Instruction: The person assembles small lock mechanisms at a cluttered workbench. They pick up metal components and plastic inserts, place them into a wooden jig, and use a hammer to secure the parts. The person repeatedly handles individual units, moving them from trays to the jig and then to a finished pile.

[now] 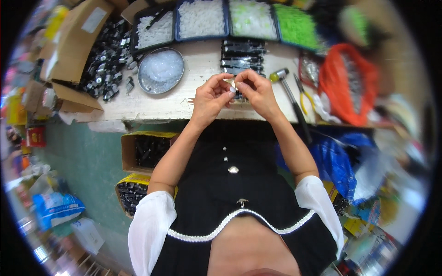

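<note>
My left hand (pixel 212 99) and my right hand (pixel 257 93) meet fingertip to fingertip above the front edge of the white worktable (pixel 184 105). Both are closed in a pinch around something tiny and pale, too small to name. Just beyond my fingers lies a stack of black elongated parts (pixel 242 57) with shiny ends. To the right of my right hand rests a hammer (pixel 289 89) with a yellowish head and dark handle. Yellow-handled pliers (pixel 304 95) lie beside it.
Trays of white pieces (pixel 201 19) and green pieces (pixel 296 26) line the back. A round metal dish (pixel 161 70) holds translucent pieces. Black and silver parts (pixel 107 62) spill from a cardboard box (pixel 76 41) at left. A red bag (pixel 346 83) stands at right.
</note>
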A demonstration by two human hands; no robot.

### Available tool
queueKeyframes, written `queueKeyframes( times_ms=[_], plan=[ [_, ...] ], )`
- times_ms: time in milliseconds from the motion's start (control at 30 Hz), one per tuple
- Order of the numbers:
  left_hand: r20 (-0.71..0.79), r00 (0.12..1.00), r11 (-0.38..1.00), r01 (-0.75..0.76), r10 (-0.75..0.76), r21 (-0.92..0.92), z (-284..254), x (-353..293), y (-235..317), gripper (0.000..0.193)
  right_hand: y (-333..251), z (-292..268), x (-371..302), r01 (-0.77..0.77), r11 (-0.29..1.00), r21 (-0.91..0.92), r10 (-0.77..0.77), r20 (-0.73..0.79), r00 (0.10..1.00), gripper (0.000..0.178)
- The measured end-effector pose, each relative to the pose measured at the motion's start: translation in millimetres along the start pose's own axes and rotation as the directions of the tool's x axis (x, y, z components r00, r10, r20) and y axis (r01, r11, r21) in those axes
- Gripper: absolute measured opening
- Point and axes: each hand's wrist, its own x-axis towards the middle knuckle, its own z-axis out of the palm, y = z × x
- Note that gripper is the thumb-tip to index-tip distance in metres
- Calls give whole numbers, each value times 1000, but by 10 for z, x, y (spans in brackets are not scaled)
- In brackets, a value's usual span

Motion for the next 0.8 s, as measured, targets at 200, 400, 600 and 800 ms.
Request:
queueKeyframes(
  times_ms=[200,400,600,800],
  plan=[
    [5,1000,1000,-7,7,9,9,4,15,40,0,6,-6,-5,998,61,5,-7,1000,3],
    [10,999,998,-42,42,42,-2,8,-7,39,-4,13,12,10,999,-40,-9,28,1000,5],
    [-70,997,989,-30,20,-144,-29,-9,-24,27,79,55,17,203,965,-168,-213,-42,976,7],
    [-97,995,971,9,-33,-238,-13,-32,-41,19,85,116,-21,275,943,-188,-290,-55,956,6]
  ],
)
